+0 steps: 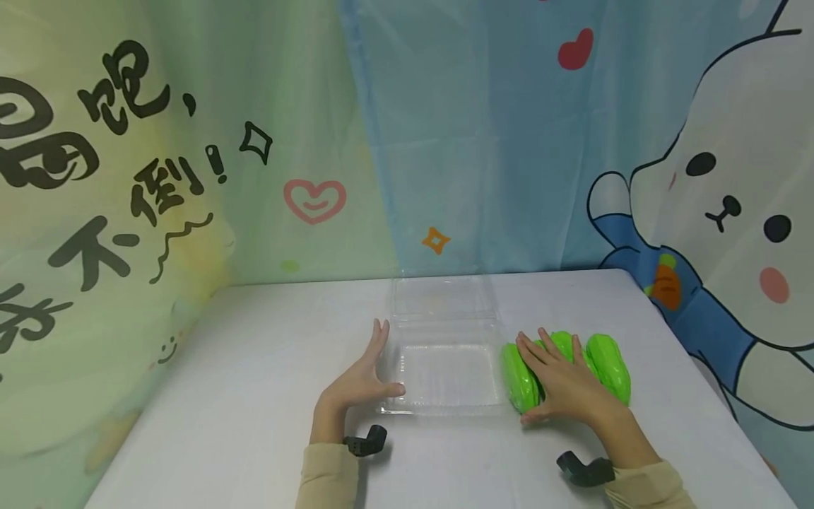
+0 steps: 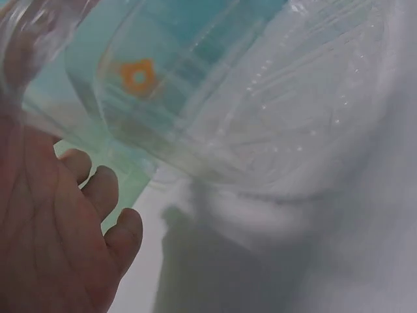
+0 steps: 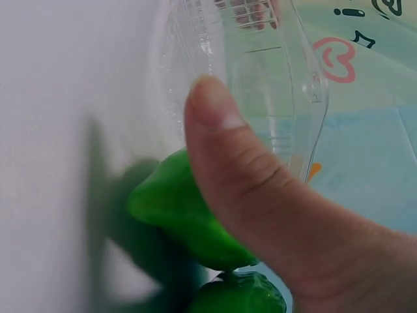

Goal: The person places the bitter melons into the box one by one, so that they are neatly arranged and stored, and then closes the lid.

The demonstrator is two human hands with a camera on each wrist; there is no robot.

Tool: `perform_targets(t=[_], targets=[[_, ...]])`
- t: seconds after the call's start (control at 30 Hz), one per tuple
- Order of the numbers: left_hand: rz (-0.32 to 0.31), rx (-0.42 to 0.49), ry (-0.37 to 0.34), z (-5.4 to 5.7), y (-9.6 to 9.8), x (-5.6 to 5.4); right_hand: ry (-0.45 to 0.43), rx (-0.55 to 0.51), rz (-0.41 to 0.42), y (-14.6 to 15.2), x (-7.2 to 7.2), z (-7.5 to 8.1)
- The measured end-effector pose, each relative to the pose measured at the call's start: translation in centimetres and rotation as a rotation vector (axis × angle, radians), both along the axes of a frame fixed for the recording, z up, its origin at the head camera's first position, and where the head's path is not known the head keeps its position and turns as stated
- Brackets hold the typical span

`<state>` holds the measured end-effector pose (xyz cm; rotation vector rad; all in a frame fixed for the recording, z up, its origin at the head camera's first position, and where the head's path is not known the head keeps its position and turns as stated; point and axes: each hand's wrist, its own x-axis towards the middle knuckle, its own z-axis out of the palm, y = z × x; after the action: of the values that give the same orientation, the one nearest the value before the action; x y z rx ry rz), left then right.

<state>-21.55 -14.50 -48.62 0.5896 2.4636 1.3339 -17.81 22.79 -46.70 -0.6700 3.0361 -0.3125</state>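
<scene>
An open clear plastic box (image 1: 450,375) lies on the white table, its hinged lid (image 1: 443,298) folded back to the far side. At its left edge is my left hand (image 1: 359,385), the thumb over the rim and the fingers reaching up along the outside. The left wrist view shows three loosely bent fingers (image 2: 104,190) apart from the box. Just right of the box lie several glossy bright green peppers (image 1: 521,378). Over them rests my right hand (image 1: 569,385) with spread fingers. Its thumb (image 3: 221,130) lies beside the nearest pepper (image 3: 179,202); the other fingers are out of that view.
A white table (image 1: 254,424) carries everything and ends at a printed curtain (image 1: 420,127) behind. On the right, one green pepper (image 1: 608,364) lies beyond the right hand. Dark wrist mounts (image 1: 365,440) sit on both wrists.
</scene>
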Motion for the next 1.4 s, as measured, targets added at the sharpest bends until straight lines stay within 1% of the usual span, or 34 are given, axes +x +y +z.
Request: perform_targets(t=[0.17, 0.43, 0.63, 0.77, 0.9, 1.07, 1.2, 1.4], targets=[[0.008, -0.009, -0.012, 0.07, -0.35, -0.04, -0.014, 0.011, 0.002, -0.20, -0.17, 0.14], [-0.001, -0.014, -0.008, 0.25, -0.60, -0.16, -0.035, 0.014, -0.002, -0.59, -0.39, 0.42], [-0.021, 0.000, -0.006, -0.07, -0.47, -0.50, -0.048, 0.002, -0.020, -0.48, -0.42, 0.67], [-0.020, -0.005, -0.019, -0.28, -0.38, -0.53, -0.067, -0.001, -0.038, -0.23, -0.30, 0.61], [-0.026, -0.034, -0.001, -0.38, -0.41, -0.67, -0.066, 0.007, -0.048, 0.01, -0.15, 0.39], [-0.039, -0.049, 0.016, -0.09, -0.56, -0.89, -0.055, 0.010, -0.042, -0.21, -0.26, 0.21], [-0.037, -0.051, 0.010, -0.10, -0.74, -0.86, -0.060, -0.002, -0.037, -0.56, -0.33, 0.30], [-0.021, -0.052, -0.020, -0.60, -1.00, -0.30, -0.077, -0.014, -0.022, -0.71, -0.24, 0.53]])
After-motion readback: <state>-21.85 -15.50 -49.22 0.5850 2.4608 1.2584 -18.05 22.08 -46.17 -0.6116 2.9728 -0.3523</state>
